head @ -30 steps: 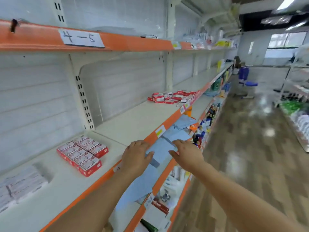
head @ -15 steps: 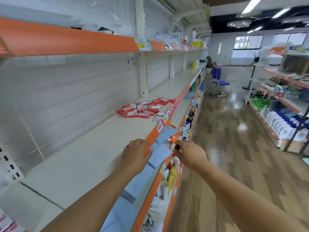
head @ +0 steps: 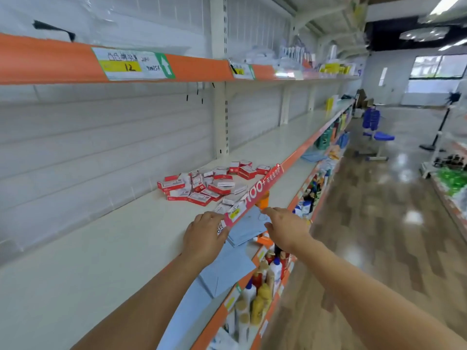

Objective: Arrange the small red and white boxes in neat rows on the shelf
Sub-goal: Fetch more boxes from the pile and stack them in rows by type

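both hands, left hand point(head: 203, 236) and right hand point(head: 285, 229), reach with loose, empty fingers toward the jumbled red and white boxes point(head: 211, 184) just beyond the fingertips, where a careless sweep could push boxes off the shelf point(head: 106, 248) edge.

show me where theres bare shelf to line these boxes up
Bare shelf runs from the left hand back to the wall panel, and more lies beyond the upright post. It is crowded where the jumbled red and white boxes lie, spilling to the red strip on the front edge.
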